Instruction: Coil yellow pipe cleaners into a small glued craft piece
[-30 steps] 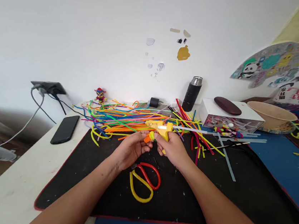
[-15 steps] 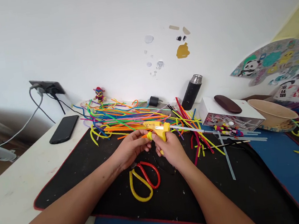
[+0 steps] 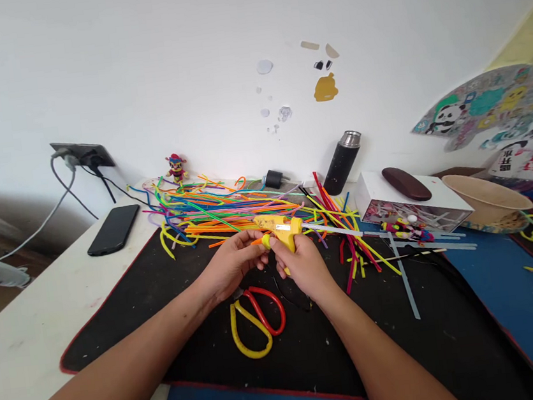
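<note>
In the middle of the head view, my right hand [image 3: 303, 265] is closed around the handle of a yellow hot glue gun [image 3: 279, 225]. A long translucent glue stick [image 3: 332, 228] sticks out of the gun's back end. My left hand [image 3: 239, 259] pinches a small orange and yellow pipe cleaner piece [image 3: 265, 242] just below the gun's front. The right thumb lies close to that piece; whether it touches cannot be made out. Under the left wrist, scissors with one yellow and one red handle [image 3: 271, 332] rest on the black mat [image 3: 207, 354], their blades mostly hidden.
Many coloured pipe cleaners [image 3: 220, 215] lie along the wall. Behind them stand a small figure [image 3: 177, 169] and a black thermos [image 3: 342, 164]. A phone [image 3: 113, 230] is at left. At right are a white box [image 3: 367, 196], a basket [image 3: 487, 194] and loose glue sticks [image 3: 405, 284].
Both hands keep nearly the same place, the glue gun and the small piece still in their grip. The whole view has shifted very slightly.
</note>
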`<state>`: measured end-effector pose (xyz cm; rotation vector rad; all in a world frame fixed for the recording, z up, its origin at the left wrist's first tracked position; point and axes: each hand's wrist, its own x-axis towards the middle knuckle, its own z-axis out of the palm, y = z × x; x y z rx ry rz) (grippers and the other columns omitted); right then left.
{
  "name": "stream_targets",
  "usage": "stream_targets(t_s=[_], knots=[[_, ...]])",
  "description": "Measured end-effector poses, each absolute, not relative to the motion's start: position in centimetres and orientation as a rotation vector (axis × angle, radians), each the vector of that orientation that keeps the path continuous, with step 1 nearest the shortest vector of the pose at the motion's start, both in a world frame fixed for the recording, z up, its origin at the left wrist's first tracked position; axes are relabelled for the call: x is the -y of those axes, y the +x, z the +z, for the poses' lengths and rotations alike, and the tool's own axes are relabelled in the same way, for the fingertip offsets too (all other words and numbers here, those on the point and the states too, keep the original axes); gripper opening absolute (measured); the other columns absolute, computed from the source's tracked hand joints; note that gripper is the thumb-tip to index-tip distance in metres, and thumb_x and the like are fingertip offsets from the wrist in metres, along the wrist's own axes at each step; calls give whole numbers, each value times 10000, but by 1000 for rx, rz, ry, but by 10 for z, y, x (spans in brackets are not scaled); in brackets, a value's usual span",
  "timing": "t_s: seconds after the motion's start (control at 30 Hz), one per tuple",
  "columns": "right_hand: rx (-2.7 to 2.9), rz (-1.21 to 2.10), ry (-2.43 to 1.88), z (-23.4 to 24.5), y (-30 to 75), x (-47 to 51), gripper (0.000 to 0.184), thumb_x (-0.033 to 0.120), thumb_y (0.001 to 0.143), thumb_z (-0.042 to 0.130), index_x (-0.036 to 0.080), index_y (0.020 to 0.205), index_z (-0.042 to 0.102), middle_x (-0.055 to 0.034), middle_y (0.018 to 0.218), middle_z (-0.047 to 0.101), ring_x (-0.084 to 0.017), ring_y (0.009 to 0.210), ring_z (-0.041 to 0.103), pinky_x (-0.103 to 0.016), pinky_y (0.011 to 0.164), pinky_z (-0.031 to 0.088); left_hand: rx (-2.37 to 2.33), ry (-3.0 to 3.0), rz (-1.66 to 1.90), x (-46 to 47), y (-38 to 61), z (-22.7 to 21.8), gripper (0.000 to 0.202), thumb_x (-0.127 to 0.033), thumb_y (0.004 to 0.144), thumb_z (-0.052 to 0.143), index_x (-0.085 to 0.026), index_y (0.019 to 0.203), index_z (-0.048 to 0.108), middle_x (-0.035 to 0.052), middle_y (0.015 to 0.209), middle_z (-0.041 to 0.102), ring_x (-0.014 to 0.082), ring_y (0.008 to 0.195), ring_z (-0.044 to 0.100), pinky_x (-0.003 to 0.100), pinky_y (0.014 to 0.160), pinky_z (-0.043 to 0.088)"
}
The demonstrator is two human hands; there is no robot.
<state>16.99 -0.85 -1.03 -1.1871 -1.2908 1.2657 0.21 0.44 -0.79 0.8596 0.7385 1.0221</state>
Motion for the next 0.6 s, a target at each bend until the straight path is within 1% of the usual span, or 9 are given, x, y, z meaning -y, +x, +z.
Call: stream_targets(t_s=[0.2,0.4,0.6], knots=[[1230,1297,-1161,-14,165,9,380,571,843,701,226,835,543,99,508,475,-111,372,447,-238,379,353,-767,886,1027,-4,3,-7,359,-287,684,945,-139,888,689,1,723,680,115,632,619,213,563,473],[1203,1313,-1150,-14,164,8,371,552,842,711,220,867,547,102,514,480,-104,371,443,-230,377,351,-777,902,1030,-4,3,-5,369,-298,678,949,-141,885,688,-2,712,682,115,628,623,211,563,471],[1229,1336,-1136,-7,168,10,393,573,840,719,219,840,547,98,513,481,-101,376,456,-225,385,348,-725,890,1023,-5,1,-5,357,-271,686,947,-141,904,697,17,756,710,125,653,658,216,593,515]])
